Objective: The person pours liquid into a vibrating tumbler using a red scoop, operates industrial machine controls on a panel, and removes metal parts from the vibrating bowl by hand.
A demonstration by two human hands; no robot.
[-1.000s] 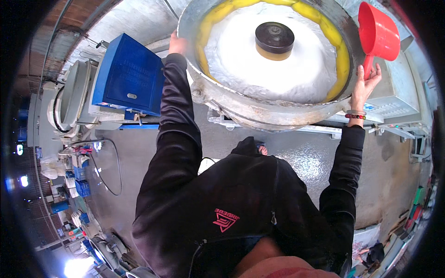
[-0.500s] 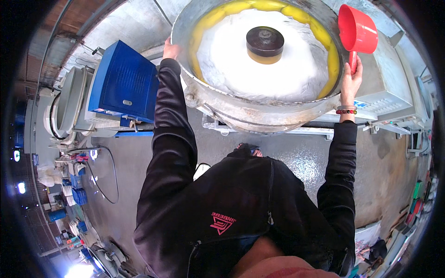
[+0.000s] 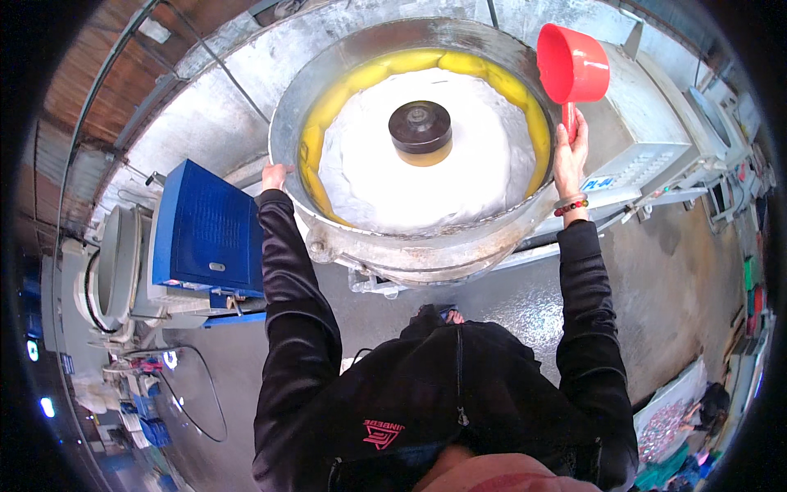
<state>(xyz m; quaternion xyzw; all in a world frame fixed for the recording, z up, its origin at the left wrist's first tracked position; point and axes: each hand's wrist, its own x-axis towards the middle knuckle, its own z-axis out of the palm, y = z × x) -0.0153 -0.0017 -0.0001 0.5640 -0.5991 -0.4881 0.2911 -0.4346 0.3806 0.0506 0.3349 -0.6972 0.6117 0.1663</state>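
A large round metal tub (image 3: 410, 250) with a battered rim stands in front of me. A ring of yellow padding (image 3: 329, 111) lines its inside, around a bed of white material (image 3: 475, 123). From the middle rises a hub with a round dark cap (image 3: 420, 125). My left hand (image 3: 276, 176) is closed at the tub's left rim, its fingers partly hidden there. In my right hand (image 3: 571, 164) is the handle of a red plastic dipper (image 3: 578, 66), held up beside the right rim. The dipper's mouth is tipped toward the left; what it contains, if anything, cannot be made out.
To the left stands a blue cabinet (image 3: 211, 234), with another round tub machine (image 3: 115, 266) beyond it. A grey machine housing (image 3: 648, 135) is at the right. A dark hose (image 3: 215, 394) curls on the floor. Another person (image 3: 711, 406) is low at the far right, beside a sheet with colourful pieces.
The view has tilted and turned, so the tub sits lower and further left in it. The left hand stays at the rim and the right hand keeps hold of the dipper.
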